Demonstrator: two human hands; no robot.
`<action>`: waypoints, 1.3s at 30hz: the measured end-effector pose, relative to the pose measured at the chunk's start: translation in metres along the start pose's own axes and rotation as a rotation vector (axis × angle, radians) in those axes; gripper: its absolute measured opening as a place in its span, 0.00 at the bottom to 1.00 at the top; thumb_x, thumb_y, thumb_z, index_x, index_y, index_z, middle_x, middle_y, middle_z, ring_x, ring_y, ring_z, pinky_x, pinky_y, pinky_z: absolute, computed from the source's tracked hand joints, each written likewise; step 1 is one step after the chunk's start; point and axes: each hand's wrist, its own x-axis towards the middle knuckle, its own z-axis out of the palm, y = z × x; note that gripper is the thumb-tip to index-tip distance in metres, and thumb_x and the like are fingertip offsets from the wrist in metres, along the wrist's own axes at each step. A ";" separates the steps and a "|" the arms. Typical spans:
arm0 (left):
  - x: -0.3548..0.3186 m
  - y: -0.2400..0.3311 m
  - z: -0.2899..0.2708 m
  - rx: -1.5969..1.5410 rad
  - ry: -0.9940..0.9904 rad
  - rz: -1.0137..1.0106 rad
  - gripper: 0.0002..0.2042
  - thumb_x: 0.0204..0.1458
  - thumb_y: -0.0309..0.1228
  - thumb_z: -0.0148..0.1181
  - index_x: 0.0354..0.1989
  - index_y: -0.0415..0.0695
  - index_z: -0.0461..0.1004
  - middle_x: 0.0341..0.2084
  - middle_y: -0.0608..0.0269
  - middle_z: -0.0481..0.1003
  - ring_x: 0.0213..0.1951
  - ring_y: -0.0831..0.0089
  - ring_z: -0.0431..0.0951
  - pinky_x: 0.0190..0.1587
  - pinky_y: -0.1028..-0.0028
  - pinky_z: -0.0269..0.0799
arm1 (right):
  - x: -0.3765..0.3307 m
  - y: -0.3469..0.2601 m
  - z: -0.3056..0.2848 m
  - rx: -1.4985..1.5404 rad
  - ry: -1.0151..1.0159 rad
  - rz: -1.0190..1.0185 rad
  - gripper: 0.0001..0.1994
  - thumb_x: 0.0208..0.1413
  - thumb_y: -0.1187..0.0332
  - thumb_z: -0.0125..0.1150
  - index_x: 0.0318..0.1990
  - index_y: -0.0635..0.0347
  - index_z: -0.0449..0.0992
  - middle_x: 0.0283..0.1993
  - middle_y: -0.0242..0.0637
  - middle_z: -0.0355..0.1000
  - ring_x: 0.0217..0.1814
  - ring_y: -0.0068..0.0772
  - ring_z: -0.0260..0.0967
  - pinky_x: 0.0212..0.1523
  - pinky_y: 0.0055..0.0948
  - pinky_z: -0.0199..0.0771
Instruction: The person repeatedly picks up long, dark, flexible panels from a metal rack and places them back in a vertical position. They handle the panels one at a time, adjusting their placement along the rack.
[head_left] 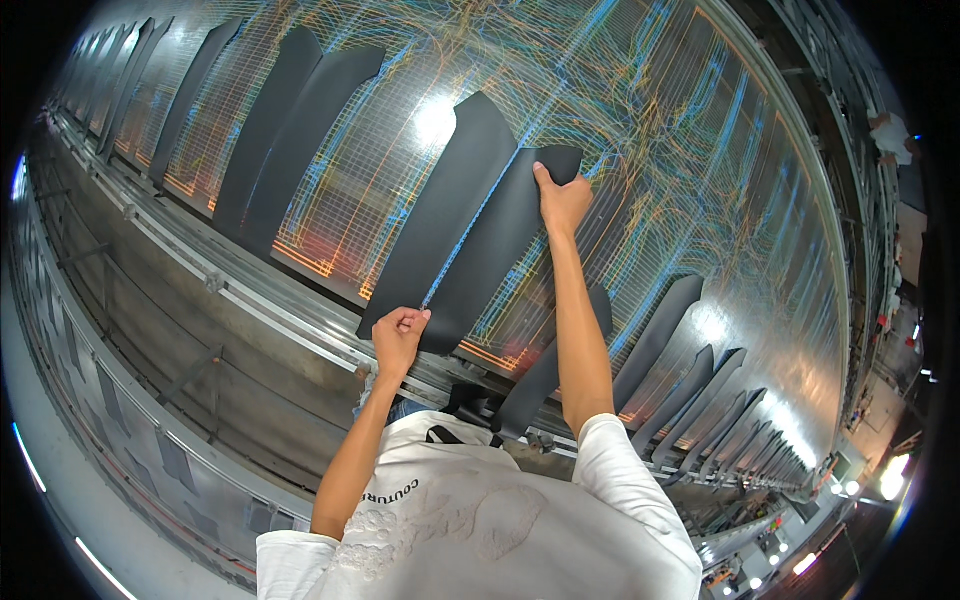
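Two long dark grey panels with pointed ends lie side by side before me, a thin blue-marked strip of table between them. On the right-hand panel (490, 250), my right hand (566, 203) grips the far end, thumb on top and fingers hidden beneath; that end looks slightly raised. My left hand (400, 338) is closed in a pinch at the near end, where the inner edges of the two panels meet. It seems to hold the right-hand panel's near corner. The left-hand panel (450, 190) rests flat, its near end beside my left fingers.
A long metal table (640, 110) bears many coloured lines. More dark grey panels (290, 140) lie along it to the left, and others (660, 340) to the right. A metal rail (260, 305) edges the near side. Hanging dark pieces (175, 460) line a lower level.
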 end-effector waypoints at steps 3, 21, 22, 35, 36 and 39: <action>0.002 -0.004 0.001 0.025 0.002 0.007 0.14 0.53 0.35 0.71 0.29 0.34 0.82 0.17 0.65 0.77 0.21 0.84 0.72 0.26 0.78 0.67 | 0.000 0.003 0.001 0.004 0.004 -0.019 0.14 0.47 0.64 0.73 0.31 0.70 0.81 0.30 0.49 0.80 0.31 0.46 0.79 0.38 0.40 0.76; 0.005 0.000 -0.001 0.027 -0.027 0.002 0.14 0.55 0.35 0.70 0.30 0.33 0.82 0.18 0.71 0.75 0.22 0.88 0.68 0.25 0.82 0.63 | 0.002 0.009 0.007 0.037 0.033 -0.040 0.14 0.47 0.64 0.73 0.31 0.69 0.81 0.30 0.50 0.80 0.32 0.49 0.79 0.40 0.42 0.75; 0.005 0.000 -0.001 0.028 -0.026 0.007 0.14 0.55 0.36 0.70 0.30 0.33 0.82 0.18 0.71 0.75 0.22 0.88 0.68 0.26 0.82 0.63 | 0.001 0.008 0.007 0.029 0.037 -0.039 0.14 0.47 0.64 0.73 0.31 0.69 0.81 0.30 0.50 0.80 0.32 0.49 0.79 0.40 0.42 0.75; 0.002 -0.003 -0.001 0.069 0.014 0.032 0.13 0.53 0.35 0.70 0.31 0.34 0.81 0.18 0.62 0.78 0.21 0.81 0.73 0.28 0.77 0.70 | 0.005 0.022 0.012 -0.092 0.070 -0.118 0.16 0.46 0.62 0.75 0.32 0.69 0.82 0.31 0.51 0.80 0.34 0.53 0.79 0.40 0.43 0.75; -0.002 -0.004 -0.002 0.088 0.025 0.028 0.13 0.53 0.35 0.70 0.31 0.35 0.82 0.19 0.62 0.78 0.21 0.80 0.74 0.28 0.77 0.70 | 0.004 0.022 0.014 -0.073 0.083 -0.149 0.16 0.46 0.62 0.75 0.32 0.69 0.82 0.31 0.51 0.80 0.34 0.53 0.79 0.40 0.43 0.75; -0.007 -0.003 -0.006 0.090 0.054 0.031 0.11 0.52 0.33 0.71 0.31 0.36 0.82 0.19 0.61 0.79 0.22 0.78 0.76 0.29 0.76 0.72 | -0.001 0.015 0.011 -0.083 0.059 -0.144 0.17 0.46 0.61 0.75 0.32 0.69 0.82 0.30 0.50 0.80 0.34 0.52 0.79 0.41 0.44 0.75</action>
